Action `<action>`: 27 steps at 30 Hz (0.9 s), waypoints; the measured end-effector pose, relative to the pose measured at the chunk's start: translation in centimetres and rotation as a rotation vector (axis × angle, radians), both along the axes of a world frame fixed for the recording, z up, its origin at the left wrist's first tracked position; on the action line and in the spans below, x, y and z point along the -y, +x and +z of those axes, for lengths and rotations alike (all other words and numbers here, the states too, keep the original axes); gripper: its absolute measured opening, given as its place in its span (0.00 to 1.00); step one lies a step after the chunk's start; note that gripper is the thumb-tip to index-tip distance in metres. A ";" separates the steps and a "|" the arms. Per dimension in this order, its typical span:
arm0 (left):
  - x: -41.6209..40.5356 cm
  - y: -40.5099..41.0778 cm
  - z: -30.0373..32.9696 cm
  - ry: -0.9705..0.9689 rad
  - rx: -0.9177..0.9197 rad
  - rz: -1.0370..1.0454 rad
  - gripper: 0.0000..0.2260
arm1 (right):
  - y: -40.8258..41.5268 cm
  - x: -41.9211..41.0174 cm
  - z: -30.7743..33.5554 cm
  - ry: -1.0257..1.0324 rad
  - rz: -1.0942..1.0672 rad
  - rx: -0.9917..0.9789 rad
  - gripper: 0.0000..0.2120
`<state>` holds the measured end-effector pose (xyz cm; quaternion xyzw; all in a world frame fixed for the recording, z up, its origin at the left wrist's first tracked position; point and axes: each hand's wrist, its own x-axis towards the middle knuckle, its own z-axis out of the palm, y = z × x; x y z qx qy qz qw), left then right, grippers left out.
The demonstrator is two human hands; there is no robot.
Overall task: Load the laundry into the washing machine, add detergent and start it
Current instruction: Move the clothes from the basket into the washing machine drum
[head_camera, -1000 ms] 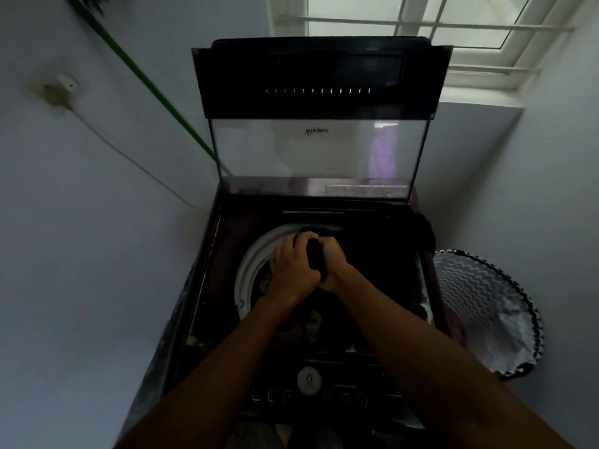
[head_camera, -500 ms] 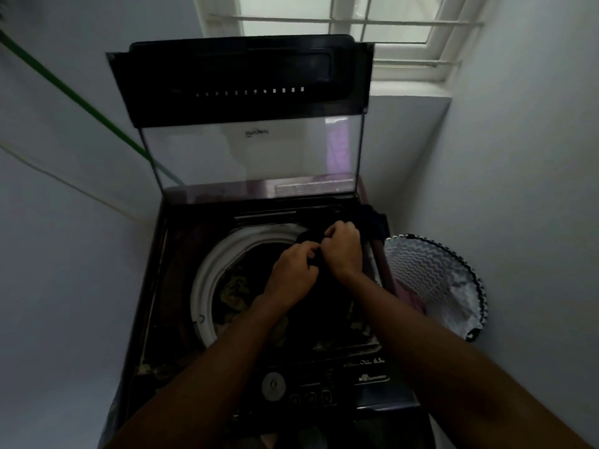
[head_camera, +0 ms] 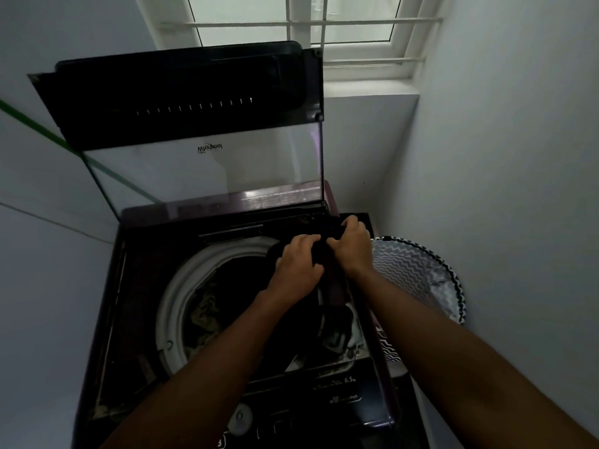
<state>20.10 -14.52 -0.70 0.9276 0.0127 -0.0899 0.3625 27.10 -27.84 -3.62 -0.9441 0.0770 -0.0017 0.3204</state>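
While the washing machine (head_camera: 136, 319) stands with its lid (head_camera: 181, 98) raised, the left hand (head_camera: 296, 265) and right hand (head_camera: 351, 244) both clutch a dark garment (head_camera: 327, 280) over the drum's right rim. More clothes (head_camera: 202, 314) lie in the drum; a laundry basket (head_camera: 418, 270) sits just beside the machine.

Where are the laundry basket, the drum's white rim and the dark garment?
laundry basket (head_camera: 418, 270): head view, zigzag inner wall.
drum's white rim (head_camera: 171, 303): head view, left arc.
dark garment (head_camera: 332, 228): head view, bunched fabric between both hands.
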 end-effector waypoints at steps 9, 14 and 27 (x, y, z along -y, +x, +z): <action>-2.3 -1.1 0.3 -0.219 0.164 0.236 0.41 | -1.6 -7.2 2.8 0.343 0.230 0.065 0.08; -6.0 -3.6 0.5 -0.075 0.193 0.422 0.33 | -4.2 -12.6 2.9 0.539 0.320 -0.132 0.04; -12.3 -8.1 -2.9 0.307 0.109 0.465 0.12 | -6.4 -15.5 0.6 0.109 0.382 -0.153 0.09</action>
